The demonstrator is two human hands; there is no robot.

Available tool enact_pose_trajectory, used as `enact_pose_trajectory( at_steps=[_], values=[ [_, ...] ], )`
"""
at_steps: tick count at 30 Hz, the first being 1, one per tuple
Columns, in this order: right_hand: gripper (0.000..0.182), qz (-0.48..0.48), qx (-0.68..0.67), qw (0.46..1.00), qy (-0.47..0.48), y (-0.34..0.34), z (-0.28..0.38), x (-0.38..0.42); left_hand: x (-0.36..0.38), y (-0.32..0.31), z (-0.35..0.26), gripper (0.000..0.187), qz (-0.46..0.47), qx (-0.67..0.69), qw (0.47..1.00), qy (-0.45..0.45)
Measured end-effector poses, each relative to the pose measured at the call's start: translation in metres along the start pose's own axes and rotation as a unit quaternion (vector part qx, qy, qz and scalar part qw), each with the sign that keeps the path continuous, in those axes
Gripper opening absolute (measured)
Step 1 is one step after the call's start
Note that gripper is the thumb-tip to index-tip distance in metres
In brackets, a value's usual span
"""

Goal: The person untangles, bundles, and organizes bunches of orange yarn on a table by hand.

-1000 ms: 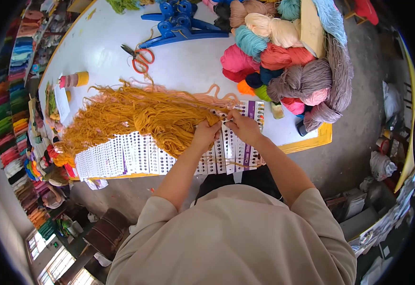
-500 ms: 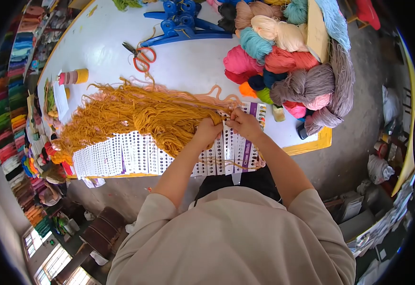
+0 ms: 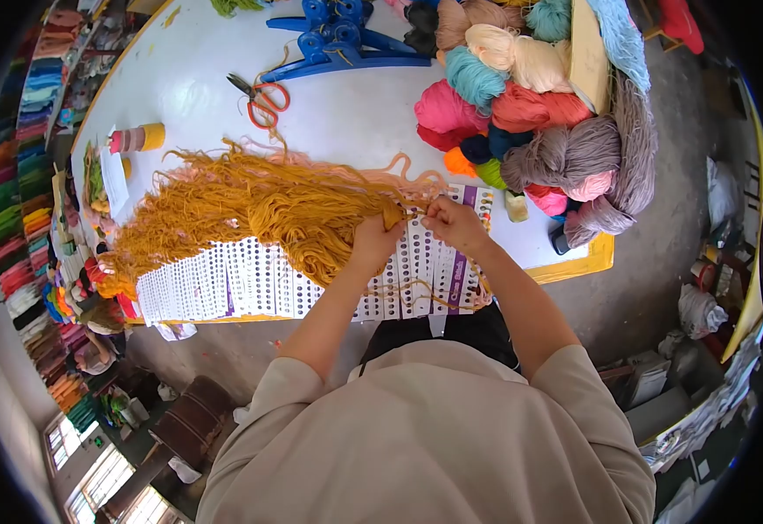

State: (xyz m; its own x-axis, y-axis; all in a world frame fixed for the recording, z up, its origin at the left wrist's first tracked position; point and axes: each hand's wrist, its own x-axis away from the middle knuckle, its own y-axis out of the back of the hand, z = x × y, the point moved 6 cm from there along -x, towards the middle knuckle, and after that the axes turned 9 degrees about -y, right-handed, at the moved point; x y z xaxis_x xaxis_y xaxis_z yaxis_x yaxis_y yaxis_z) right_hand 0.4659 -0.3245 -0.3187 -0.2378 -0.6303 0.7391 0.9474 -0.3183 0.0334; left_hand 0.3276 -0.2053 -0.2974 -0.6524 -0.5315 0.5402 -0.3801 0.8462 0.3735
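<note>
While the mustard yarn (image 3: 311, 218) lies across the dotted cards (image 3: 263, 281) on the tabletop (image 3: 193, 92), my left hand (image 3: 376, 242) grips its gathered end, likely the best hold on such soft, light, tangle-prone stuff, and my right hand (image 3: 456, 227) pinches a strand alongside.

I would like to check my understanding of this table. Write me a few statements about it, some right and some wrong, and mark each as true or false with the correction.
1. The left hand holds the mustard yarn. True.
2. The right hand is on the scissors. False: it is beside the left hand, and the scissors lie apart on the table.
3. The scissors have blue handles. False: the handles are orange-red.
4. Part of the mustard yarn lies over the white cards. True.
5. The turquoise yarn lies under the cards. False: it lies among other coloured yarns.
</note>
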Motion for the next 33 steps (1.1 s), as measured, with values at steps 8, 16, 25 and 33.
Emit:
enact_pose_trajectory(
  at_steps=[8,16,25,33],
  values=[
    [0.016,-0.006,0.019,1.0,0.003,0.0,0.005,0.003,0.011,-0.014,-0.008,0.014,0.017,0.043,0.999,0.0],
    [0.014,0.006,-0.022,0.999,0.044,-0.007,-0.003,0.002,0.015,-0.024,0.0,0.009,0.0,0.273,0.958,0.091],
    [0.015,-0.061,0.124,0.986,0.096,-0.009,0.025,0.013,0.018,-0.02,-0.018,0.011,0.035,0.25,0.965,0.078],
    [0.017,0.011,0.039,0.999,0.031,-0.007,0.007,-0.002,0.002,-0.018,-0.021,0.012,0.059,0.091,0.994,0.01]
  ],
)
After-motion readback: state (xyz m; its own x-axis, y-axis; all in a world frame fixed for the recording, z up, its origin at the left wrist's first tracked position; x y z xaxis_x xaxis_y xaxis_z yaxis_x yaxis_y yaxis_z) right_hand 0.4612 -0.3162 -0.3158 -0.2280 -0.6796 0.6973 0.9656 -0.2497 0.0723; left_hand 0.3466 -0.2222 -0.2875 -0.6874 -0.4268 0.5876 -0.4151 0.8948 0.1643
